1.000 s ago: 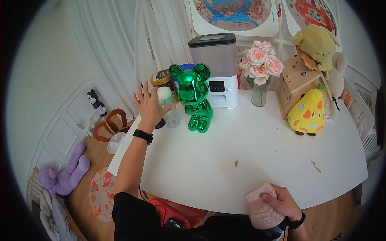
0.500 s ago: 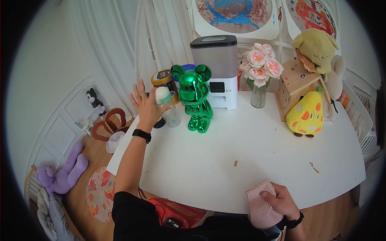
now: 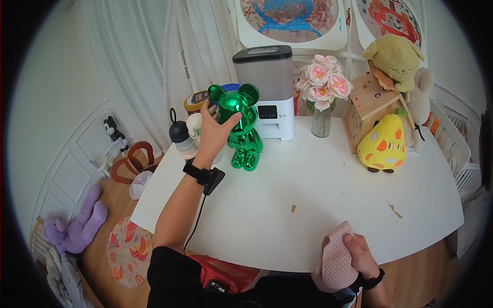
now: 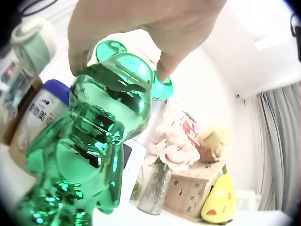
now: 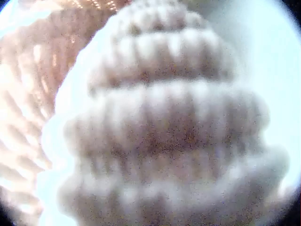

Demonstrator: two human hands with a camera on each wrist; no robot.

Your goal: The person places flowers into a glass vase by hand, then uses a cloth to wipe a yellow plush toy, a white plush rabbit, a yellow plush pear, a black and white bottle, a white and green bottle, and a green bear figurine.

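Note:
A shiny green bear figurine (image 3: 245,149) stands upright on the white table (image 3: 257,220). My left hand (image 3: 214,134) spans its head from the left, thumb across the front and fingers at the far side by an ear. The left wrist view has the thumb and fingers on either side of the figurine's head (image 4: 117,89). Near the table's front edge my right hand (image 3: 362,256) holds a pink waffle-weave cloth (image 3: 336,264), bunched and hanging. Folds of that cloth (image 5: 164,117) fill the right wrist view, blurred.
Left of the figurine are a bottle with a white and mint lid (image 3: 194,123) and a black-capped bottle (image 3: 179,134). Behind stands a pet-feeder-like dispenser (image 3: 281,115). Farther right are a flower vase (image 3: 321,124), a wooden house (image 3: 363,105) and a yellow pear plush (image 3: 382,146).
My left hand has left the mint-lidded bottle and moved right onto the green figurine's head. The black-capped bottle has come into fuller view. My right hand keeps the cloth, its folds slightly shifted.

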